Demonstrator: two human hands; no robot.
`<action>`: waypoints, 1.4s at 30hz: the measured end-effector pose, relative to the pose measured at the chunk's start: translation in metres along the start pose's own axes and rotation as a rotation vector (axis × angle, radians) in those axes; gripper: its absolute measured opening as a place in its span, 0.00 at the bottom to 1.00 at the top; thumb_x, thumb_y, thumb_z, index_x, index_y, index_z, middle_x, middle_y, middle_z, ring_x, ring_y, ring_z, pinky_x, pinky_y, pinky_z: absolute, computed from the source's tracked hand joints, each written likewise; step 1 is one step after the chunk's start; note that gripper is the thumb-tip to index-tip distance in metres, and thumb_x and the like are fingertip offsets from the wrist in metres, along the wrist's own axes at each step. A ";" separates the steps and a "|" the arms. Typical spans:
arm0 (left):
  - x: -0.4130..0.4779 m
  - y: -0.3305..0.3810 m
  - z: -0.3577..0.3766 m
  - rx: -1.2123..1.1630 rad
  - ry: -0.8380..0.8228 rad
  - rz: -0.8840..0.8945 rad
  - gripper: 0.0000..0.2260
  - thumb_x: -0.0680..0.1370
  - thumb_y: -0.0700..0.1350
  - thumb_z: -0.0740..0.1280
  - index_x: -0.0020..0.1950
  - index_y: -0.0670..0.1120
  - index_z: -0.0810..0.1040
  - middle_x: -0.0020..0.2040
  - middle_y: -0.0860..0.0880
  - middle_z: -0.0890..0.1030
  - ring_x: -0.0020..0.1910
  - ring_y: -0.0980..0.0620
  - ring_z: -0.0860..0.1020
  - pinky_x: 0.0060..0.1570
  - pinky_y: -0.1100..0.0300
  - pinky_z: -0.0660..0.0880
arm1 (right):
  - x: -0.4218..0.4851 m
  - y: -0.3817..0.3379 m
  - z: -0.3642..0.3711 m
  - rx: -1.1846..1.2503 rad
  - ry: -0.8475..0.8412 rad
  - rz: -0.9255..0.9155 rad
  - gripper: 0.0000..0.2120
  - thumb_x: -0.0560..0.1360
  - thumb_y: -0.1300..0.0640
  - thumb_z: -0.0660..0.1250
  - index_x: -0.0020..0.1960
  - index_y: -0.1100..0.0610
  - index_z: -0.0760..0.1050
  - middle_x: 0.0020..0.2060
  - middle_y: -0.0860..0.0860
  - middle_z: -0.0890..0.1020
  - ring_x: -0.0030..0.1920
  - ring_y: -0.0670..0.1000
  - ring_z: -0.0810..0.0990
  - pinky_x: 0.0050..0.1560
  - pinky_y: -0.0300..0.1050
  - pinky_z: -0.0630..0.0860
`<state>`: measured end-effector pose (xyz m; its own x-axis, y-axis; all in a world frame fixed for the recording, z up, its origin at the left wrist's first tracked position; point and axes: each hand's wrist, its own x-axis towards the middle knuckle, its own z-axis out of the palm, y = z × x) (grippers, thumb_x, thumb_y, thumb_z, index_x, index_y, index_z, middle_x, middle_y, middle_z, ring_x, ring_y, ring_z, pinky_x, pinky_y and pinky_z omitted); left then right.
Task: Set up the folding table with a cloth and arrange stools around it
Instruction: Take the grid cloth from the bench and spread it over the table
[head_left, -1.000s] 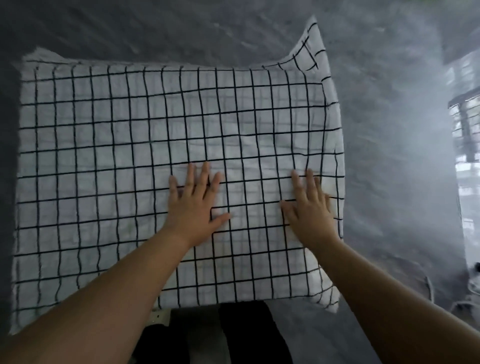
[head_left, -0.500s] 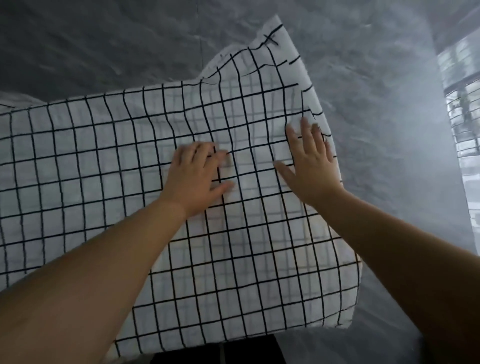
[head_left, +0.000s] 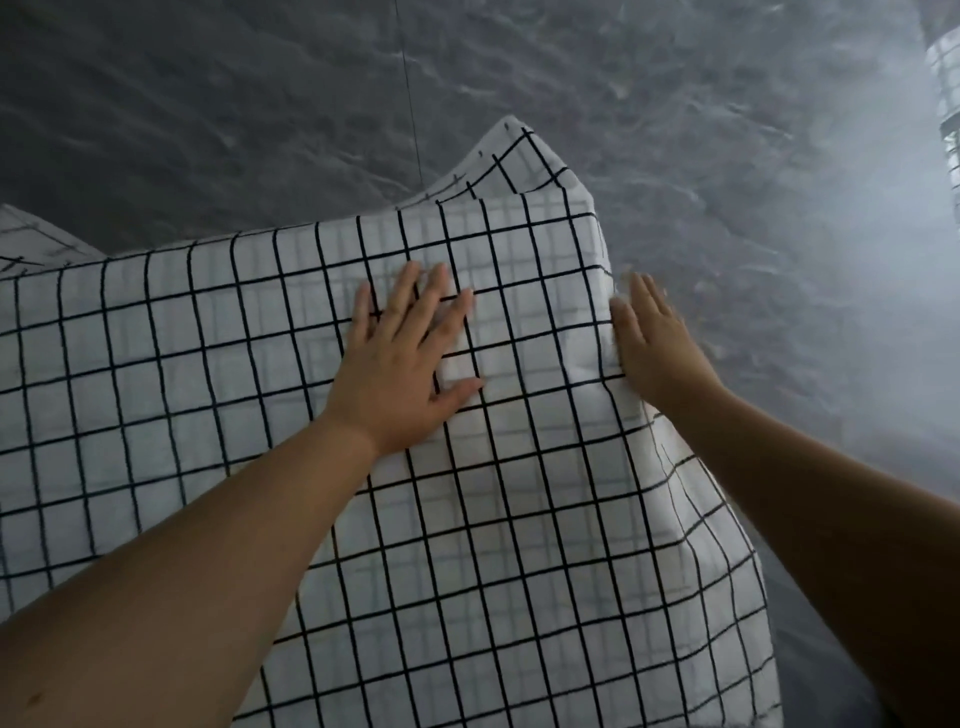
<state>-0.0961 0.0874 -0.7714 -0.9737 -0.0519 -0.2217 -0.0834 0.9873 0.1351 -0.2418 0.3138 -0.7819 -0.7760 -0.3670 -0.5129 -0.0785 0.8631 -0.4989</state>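
A white cloth with a black grid (head_left: 208, 389) covers the folding table completely, so the table itself is hidden. My left hand (head_left: 400, 364) lies flat on the cloth right of centre, fingers spread. At the table's right edge my right hand (head_left: 654, 348) presses flat where the cloth bends over and hangs down. The far right corner of the cloth (head_left: 519, 166) droops past the table, and a far left corner (head_left: 31, 239) hangs too. No stool is in view.
Dark grey marbled floor tiles (head_left: 675, 130) surround the table on the far and right sides. A bright window reflection (head_left: 945, 78) shows at the upper right edge.
Both hands slid away from me and to the right across the cloth; the right hand went from the top surface to the right edge. The camera leaned forward over the table.
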 end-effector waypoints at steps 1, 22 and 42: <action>0.000 0.001 0.000 0.003 0.000 0.002 0.34 0.76 0.66 0.48 0.77 0.50 0.47 0.78 0.46 0.47 0.76 0.45 0.43 0.71 0.39 0.41 | 0.000 -0.011 -0.002 0.065 0.082 -0.007 0.32 0.79 0.38 0.44 0.77 0.51 0.46 0.77 0.50 0.50 0.76 0.49 0.47 0.75 0.51 0.47; 0.006 0.001 -0.001 0.015 -0.048 0.035 0.37 0.75 0.69 0.49 0.77 0.49 0.48 0.78 0.45 0.47 0.76 0.43 0.45 0.70 0.36 0.46 | 0.024 -0.060 0.018 -0.200 0.215 -0.316 0.32 0.79 0.40 0.53 0.77 0.48 0.46 0.77 0.48 0.45 0.76 0.52 0.42 0.66 0.43 0.53; -0.005 -0.091 -0.013 -0.074 0.048 -0.331 0.27 0.79 0.59 0.46 0.77 0.51 0.49 0.78 0.47 0.51 0.76 0.45 0.48 0.71 0.38 0.42 | 0.038 -0.076 0.012 -0.543 0.120 -0.410 0.32 0.78 0.37 0.45 0.77 0.49 0.42 0.77 0.53 0.45 0.76 0.53 0.39 0.74 0.57 0.45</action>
<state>-0.0860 -0.0037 -0.7698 -0.8998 -0.3768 -0.2200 -0.4103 0.9022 0.1332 -0.2576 0.2305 -0.7717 -0.6778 -0.6873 -0.2612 -0.6586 0.7255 -0.1997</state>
